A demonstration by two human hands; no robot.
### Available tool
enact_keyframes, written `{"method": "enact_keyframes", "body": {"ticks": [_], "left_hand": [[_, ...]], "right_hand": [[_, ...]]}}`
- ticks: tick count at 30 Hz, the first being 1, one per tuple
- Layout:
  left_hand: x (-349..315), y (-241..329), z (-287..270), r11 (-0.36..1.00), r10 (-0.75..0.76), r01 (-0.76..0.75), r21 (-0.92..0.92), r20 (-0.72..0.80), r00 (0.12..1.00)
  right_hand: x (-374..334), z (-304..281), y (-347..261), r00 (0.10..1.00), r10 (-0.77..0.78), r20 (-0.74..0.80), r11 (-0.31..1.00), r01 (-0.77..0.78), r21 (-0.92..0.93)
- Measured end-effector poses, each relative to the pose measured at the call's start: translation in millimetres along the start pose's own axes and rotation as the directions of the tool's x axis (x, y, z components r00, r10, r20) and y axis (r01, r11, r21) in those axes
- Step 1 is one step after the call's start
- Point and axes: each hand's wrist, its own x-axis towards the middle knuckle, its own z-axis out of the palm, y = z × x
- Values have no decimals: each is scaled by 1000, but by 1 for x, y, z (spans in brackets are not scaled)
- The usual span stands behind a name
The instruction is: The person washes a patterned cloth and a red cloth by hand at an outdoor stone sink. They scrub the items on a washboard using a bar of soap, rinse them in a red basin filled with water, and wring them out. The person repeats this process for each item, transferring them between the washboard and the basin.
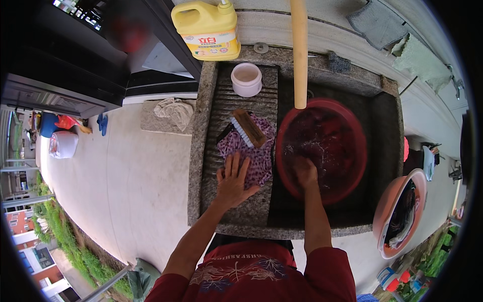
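Observation:
My left hand [233, 182] lies flat with fingers spread on the lower left part of a purple patterned garment [259, 161]. The cloth rests on the ribbed washboard side of a stone sink [195, 166]. A wooden scrubbing brush [250, 127] with pale bristles lies across the garment's upper part, just beyond my fingertips. My right hand [305, 172] reaches into a red basin [363, 151] of water in the sink's deep side. Its fingers are partly hidden by the water and shadow. Dark reddish fabric seems to lie in the basin, hard to make out.
A pale round tub [246, 80] sits on the washboard's far end. Behind it stands a yellow jug [209, 30]. A long tan tube [300, 55] hangs over the basin. At right is a pink basin [381, 221] with dark clothes. A crumpled rag [174, 112] lies left of the sink.

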Motion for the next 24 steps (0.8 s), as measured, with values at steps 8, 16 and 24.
{"method": "enact_keyframes", "body": {"ticks": [8,16,24], "left_hand": [[-10,-14,-12,983,57,-62,-174,-37,998],[-38,8,-13,983,170,-177,-38,-153,974],[-31,3,-13,906,204,-339,-255,-438,876]], "right_hand": [[-96,112,-24,714,280,642,951,-115,-287],[-68,238,22,451,-341,825,-477,673,-565],[-54,249,37,515,-204,833,-451,705,-547]]}}
